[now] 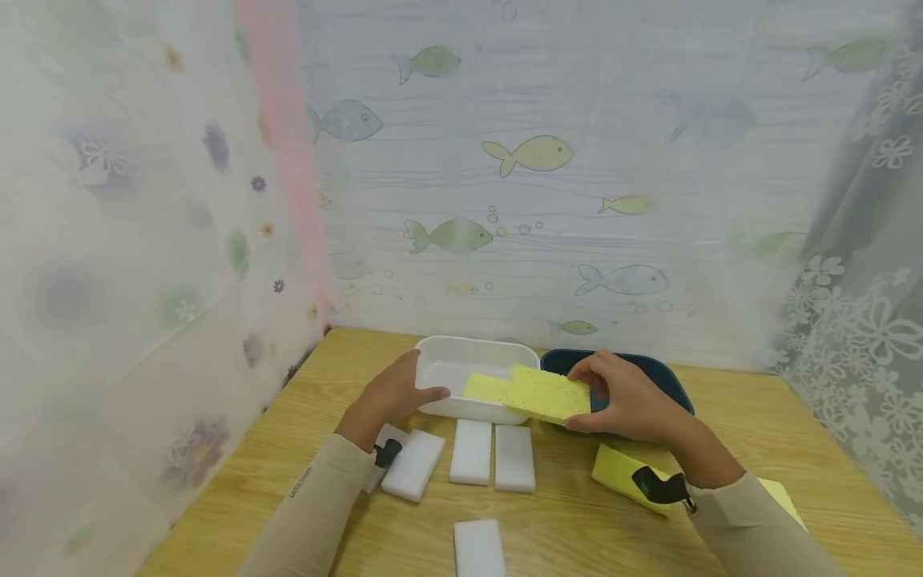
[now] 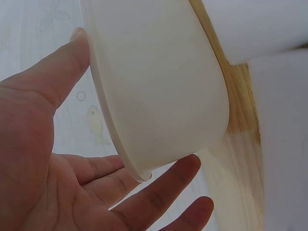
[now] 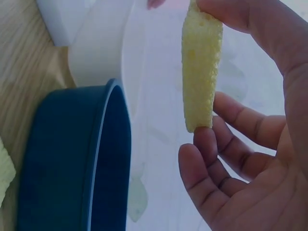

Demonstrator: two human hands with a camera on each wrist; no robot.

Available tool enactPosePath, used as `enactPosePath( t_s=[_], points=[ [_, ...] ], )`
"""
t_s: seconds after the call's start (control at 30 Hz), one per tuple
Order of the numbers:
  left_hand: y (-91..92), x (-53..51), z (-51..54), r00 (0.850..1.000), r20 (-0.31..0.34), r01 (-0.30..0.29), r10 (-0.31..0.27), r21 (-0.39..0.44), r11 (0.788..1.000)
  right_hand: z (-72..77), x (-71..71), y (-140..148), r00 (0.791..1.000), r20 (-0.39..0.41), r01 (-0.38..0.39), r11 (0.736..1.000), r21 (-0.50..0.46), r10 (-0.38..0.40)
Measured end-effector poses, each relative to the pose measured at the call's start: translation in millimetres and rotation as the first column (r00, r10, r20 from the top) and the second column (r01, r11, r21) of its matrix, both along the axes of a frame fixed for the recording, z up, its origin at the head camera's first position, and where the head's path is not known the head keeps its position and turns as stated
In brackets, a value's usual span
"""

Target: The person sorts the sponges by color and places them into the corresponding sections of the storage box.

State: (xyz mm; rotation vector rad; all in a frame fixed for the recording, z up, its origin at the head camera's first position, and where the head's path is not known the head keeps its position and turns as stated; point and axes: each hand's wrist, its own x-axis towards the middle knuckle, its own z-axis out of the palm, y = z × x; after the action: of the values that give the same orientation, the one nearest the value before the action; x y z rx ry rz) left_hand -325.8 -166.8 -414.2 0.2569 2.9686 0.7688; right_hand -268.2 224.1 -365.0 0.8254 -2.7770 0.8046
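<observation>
From the head, here's the right hand (image 1: 627, 398) pinching a yellow sponge (image 1: 550, 393) by its right end, long axis roughly left to right, the left end over the white tub's (image 1: 454, 407) right side. That tub's rim stands between it and the inside, where a second sponge (image 1: 485, 388) lies; white blocks (image 1: 472, 453) sit in front, the blue tub (image 1: 652, 373) just right. Left wrist: the left hand (image 1: 392, 388) grips the white tub's end, thumb at the rim, though the fingers' far contact is hard to judge. Right wrist: sponge edge-on between thumb and fingertips, apart from the blue wall.

Sponge (image 1: 485, 388) inside left tub (image 1: 461, 408)
</observation>
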Motion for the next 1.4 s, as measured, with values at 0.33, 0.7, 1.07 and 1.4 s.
enactPosePath(
  t_s=[0.33, 0.7, 1.07, 1.4],
  points=[
    [0.1, 1.2, 3.0, 1.0, -0.013, 0.008, -0.008, 0.006, 1.0, 1.1, -22.9, -21.2, 0.998, 0.048, 0.036, 0.999, -0.015, -0.035],
    [-0.5, 0.2, 4.0, 1.0, -0.018, 0.009, -0.009, -0.001, 1.0, -2.9, -44.2, -37.0, 0.995, 0.07, 0.076, 0.995, -0.065, -0.071],
    [0.2, -0.8, 2.2, 1.0, -0.003, 0.006, -0.006, 0.004, 1.0, -2.8, -52.0, -52.4, 0.992, 0.096, 0.089, 0.995, -0.044, -0.084],
    [1.0, 0.7, 0.8, 1.0, 0.001, -0.003, 0.003, 0.001, 1.0, -8.6, -61.8, -68.1, 0.987, 0.125, 0.1, 0.995, -0.01, -0.098]
  ],
)
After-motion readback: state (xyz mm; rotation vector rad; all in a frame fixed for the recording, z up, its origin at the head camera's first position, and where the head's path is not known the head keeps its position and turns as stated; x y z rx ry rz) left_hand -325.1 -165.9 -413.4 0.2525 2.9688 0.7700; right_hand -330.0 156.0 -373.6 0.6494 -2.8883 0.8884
